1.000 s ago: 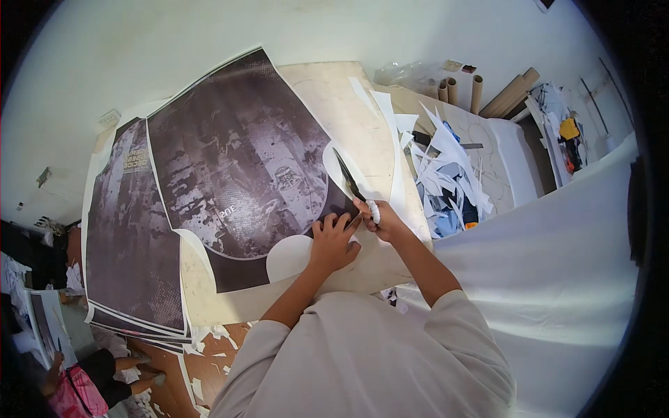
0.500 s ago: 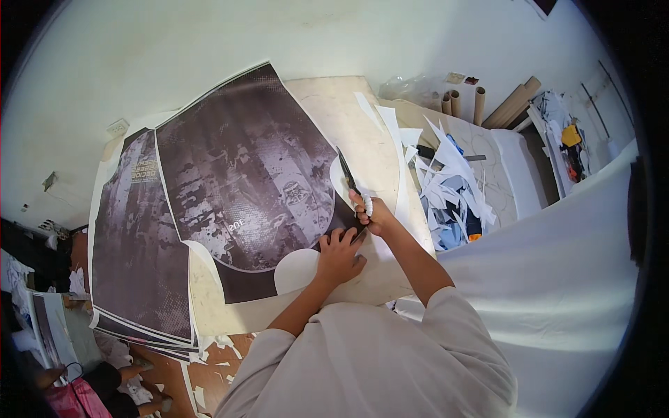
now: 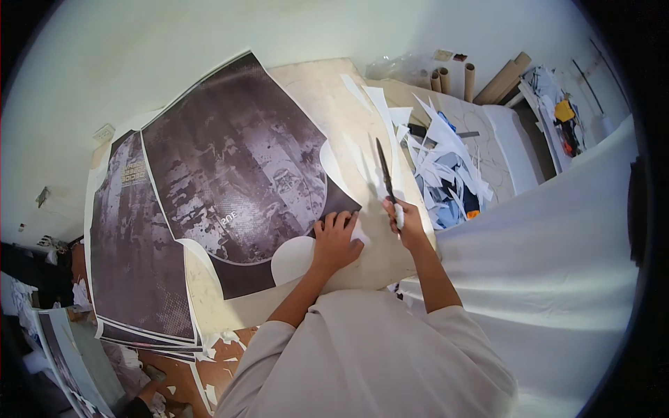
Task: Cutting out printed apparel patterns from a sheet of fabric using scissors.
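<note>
pressing down close to the near edge of the table (image 3: pixel 387 261), the person's left hand (image 3: pixel 336 240) lies flat, fingers apart, on the right-hand corner of a dark printed panel (image 3: pixel 223 167), steadying it with nothing in its grasp. the right hand (image 3: pixel 410 224) is closed around the white-wrapped handles of a pair of scissors (image 3: pixel 385 167), raised over the table's bare right side, apart from the panel; the blades look drawn together and point toward the far edge. the step in hand appears to be cutting along the outline, with this a break between cuts; going on would call for bringing the blades back to the panel while the corner is kept flat. half a second earlier the scissors were at the panel's right side; now they have swung clear, the left hand much where it was. farther out, a second printed panel (image 3: pixel 132 244) lies along the left edge, and beyond the right edge are a heap of scraps (image 3: pixel 446 177) and, by the wall (image 3: pixel 300 28), cardboard tubes (image 3: pixel 469 82).
</note>
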`<state>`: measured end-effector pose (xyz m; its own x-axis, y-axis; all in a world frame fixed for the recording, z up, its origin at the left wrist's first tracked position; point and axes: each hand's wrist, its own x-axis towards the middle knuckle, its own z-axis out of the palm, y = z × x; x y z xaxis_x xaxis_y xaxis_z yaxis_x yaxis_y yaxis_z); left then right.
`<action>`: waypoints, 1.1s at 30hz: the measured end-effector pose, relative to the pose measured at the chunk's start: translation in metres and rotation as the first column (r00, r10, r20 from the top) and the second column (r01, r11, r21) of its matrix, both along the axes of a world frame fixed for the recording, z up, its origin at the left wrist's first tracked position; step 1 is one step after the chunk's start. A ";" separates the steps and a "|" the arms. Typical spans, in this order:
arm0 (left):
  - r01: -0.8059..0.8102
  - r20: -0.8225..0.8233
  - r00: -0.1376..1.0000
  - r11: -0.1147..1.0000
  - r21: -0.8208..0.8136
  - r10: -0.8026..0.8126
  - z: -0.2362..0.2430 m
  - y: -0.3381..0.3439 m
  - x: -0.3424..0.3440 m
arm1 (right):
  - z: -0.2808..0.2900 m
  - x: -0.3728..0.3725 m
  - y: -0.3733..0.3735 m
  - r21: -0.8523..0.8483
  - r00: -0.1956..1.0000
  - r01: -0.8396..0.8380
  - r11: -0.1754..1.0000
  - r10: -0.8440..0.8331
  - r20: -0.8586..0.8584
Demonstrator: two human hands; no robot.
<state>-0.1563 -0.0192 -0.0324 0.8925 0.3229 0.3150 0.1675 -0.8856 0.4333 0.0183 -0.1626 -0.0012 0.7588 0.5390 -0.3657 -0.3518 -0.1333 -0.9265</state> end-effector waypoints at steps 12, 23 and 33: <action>0.113 -0.576 0.816 0.991 0.076 -0.049 0.067 -0.010 0.051 | -0.032 -0.060 -0.138 -0.191 0.806 0.393 0.899 -0.237 0.542; 0.494 0.194 0.819 0.494 -0.715 -0.539 -0.032 -0.080 0.160 | -0.021 -0.178 -0.128 -0.144 0.776 0.491 0.859 -0.356 0.520; 0.218 -0.174 0.960 0.976 -0.028 -0.219 0.000 -0.087 0.025 | 0.014 -0.144 -0.170 -0.009 0.760 0.626 0.780 -0.607 0.231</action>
<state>-0.1314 -0.1066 -0.0319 0.9825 0.1159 0.1458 0.0441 -0.9054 0.4224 -0.1258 -0.3331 0.0129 0.9781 -0.0955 -0.1850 -0.1887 -0.0307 -0.9816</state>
